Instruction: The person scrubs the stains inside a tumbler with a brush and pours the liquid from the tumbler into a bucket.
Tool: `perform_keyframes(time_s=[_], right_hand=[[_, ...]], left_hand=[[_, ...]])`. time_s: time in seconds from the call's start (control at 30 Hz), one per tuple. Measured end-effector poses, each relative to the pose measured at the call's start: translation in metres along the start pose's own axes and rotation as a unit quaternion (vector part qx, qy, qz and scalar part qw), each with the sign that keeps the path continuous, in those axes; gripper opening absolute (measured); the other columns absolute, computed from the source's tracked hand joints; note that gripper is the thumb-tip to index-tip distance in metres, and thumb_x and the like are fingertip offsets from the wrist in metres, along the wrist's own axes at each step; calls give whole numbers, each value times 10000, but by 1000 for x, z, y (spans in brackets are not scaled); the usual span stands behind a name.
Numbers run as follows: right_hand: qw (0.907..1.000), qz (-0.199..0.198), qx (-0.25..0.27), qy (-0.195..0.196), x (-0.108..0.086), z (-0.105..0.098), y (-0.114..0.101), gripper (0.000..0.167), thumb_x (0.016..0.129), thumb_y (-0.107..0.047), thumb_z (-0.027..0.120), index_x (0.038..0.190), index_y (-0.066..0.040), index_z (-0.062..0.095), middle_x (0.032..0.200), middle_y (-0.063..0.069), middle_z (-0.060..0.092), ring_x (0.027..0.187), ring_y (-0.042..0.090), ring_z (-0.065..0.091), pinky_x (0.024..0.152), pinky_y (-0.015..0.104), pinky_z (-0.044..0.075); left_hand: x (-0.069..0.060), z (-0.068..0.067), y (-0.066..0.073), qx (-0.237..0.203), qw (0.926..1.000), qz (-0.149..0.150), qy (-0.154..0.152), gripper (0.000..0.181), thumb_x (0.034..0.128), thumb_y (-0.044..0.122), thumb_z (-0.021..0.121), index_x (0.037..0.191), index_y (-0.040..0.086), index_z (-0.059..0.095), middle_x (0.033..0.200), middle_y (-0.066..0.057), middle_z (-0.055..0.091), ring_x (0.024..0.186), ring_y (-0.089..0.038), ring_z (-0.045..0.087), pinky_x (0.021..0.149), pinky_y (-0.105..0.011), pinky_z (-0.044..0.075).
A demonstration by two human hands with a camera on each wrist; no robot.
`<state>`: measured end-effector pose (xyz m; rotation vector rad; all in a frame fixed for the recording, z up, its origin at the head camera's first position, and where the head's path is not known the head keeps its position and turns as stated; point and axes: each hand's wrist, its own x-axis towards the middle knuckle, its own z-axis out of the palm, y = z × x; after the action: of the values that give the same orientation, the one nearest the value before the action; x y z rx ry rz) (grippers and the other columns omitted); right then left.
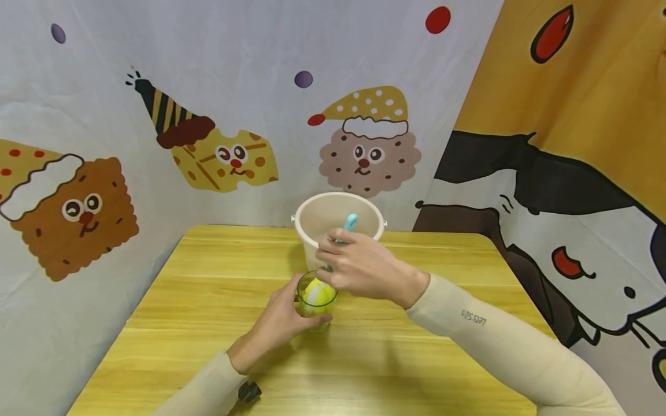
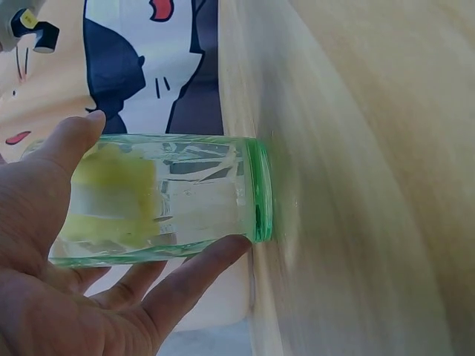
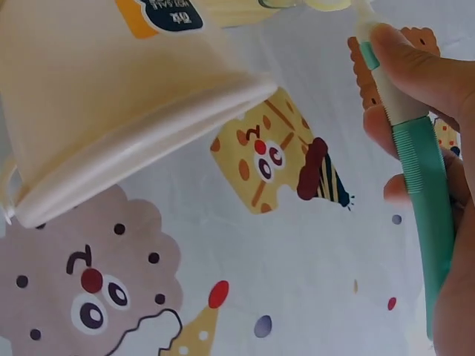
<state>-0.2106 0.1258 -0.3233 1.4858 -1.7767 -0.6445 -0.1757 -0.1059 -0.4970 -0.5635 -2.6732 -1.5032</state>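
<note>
In the head view my left hand (image 1: 281, 316) holds a clear green-tinted drinking glass (image 2: 204, 196) by its sides, thumb on one side and fingers on the other. The glass stands upright, its base at the tabletop. Inside its upper part sits the yellow-and-white sponge head (image 1: 318, 293) of a cup brush. My right hand (image 1: 364, 267), above and to the right of the glass, grips the brush's teal-and-white handle (image 3: 427, 178). The handle's teal end (image 1: 351, 221) sticks up beyond the fingers. In the right wrist view the sponge head is mostly out of frame.
A cream bucket (image 1: 306, 245) stands just behind the glass at the table's far edge, partly covered by my right hand. The yellow wood-grain table (image 1: 426, 364) extends to both sides. Behind it hangs a printed cloth (image 1: 250, 52) with cartoon figures.
</note>
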Motion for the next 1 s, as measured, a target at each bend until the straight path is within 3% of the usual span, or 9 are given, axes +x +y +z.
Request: perform_keyframes(time_s=[0.27,0.5,1.0], right_hand=[[9978,-273,-438,409,2,-3,2,116,1013,-301,875,947,-299,781,1018,-66,812,1062,184,749,1093,331,504],[9953,-439,-586,628,4,0,4,162,1016,-344,855,890,-311,758,984,-73,787,1021,166,695,1029,320,470],[9975,-354,-465,397,10,-2,11,163,991,-287,877,864,-288,773,1008,-60,792,983,173,645,1021,319,463]], left_hand=[[0,0,0,46,10000,78,-4,919,892,399,1053,1626,197,539,1440,-10,784,1222,-180,779,974,-282,656],[0,0,0,78,9998,165,-20,927,899,392,1049,1639,174,534,1444,-17,779,1234,-186,786,1011,-296,665],[1,1,-2,0,10000,-57,-5,950,872,435,1065,1634,196,552,1418,15,780,1248,-160,767,1043,-353,666]])
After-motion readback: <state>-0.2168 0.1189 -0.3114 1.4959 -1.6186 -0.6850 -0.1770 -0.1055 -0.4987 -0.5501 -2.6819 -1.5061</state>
